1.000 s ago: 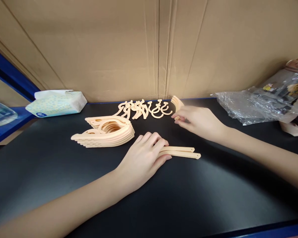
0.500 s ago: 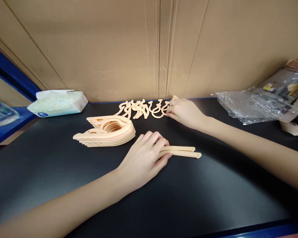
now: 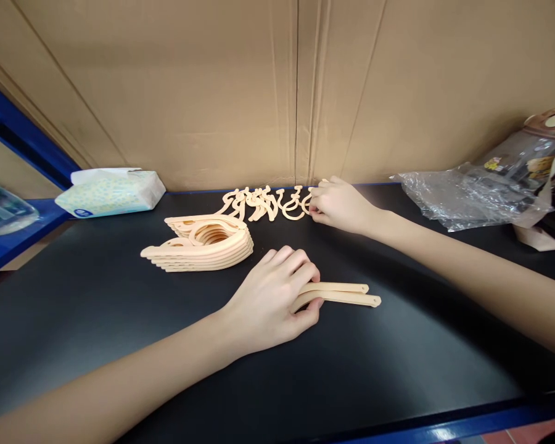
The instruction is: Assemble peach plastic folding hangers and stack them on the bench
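My left hand (image 3: 277,296) is closed around a folded pair of beige hanger arms (image 3: 345,293), whose slim ends stick out to the right. Its knuckles hide the other end of the pair. At the back edge my right hand (image 3: 342,203) has its fingertips pinched at the right end of a row of small beige hanger hooks (image 3: 290,206); a bit of a hook shows above the fingers. Left of my left hand lies a neat stack of folded beige hangers (image 3: 208,253).
The black tabletop (image 3: 398,364) meets a cardboard wall (image 3: 203,92) at the back. A tissue pack (image 3: 113,194) lies at the back left, near a blue frame (image 3: 23,142). Crumpled clear plastic (image 3: 457,197) and a transparent bag (image 3: 522,160) are at the right.
My left hand has moved slightly right and nearer to me, with the hanger arms in it. My right hand has stayed at the hooks. The view has shifted a little.
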`<state>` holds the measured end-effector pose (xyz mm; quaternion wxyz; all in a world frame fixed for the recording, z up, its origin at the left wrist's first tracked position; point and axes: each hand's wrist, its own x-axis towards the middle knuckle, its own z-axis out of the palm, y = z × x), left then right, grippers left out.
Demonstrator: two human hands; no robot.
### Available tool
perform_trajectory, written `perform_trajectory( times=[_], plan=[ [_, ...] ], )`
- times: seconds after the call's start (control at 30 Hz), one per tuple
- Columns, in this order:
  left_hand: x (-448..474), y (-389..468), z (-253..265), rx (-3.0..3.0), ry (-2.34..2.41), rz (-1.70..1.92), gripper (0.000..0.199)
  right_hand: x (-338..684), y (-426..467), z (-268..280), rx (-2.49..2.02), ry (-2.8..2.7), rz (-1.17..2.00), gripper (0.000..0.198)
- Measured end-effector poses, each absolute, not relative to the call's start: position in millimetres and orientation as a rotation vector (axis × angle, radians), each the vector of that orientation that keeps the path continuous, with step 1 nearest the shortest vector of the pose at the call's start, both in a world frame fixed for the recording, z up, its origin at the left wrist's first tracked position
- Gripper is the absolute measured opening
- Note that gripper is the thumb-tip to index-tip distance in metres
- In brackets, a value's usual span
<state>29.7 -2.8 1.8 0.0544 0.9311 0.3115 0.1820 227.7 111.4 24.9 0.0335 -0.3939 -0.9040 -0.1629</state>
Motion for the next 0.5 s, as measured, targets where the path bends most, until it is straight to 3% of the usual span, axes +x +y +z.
perform_trajectory(
  times=[0.5],
  plan=[
    [30.0, -3.3, -0.4, 2.869, 0.917, 0.555, 0.011, 239.8, 101.2, 29.1, -1.126, -2.744, -0.534, 0.025]
  ],
)
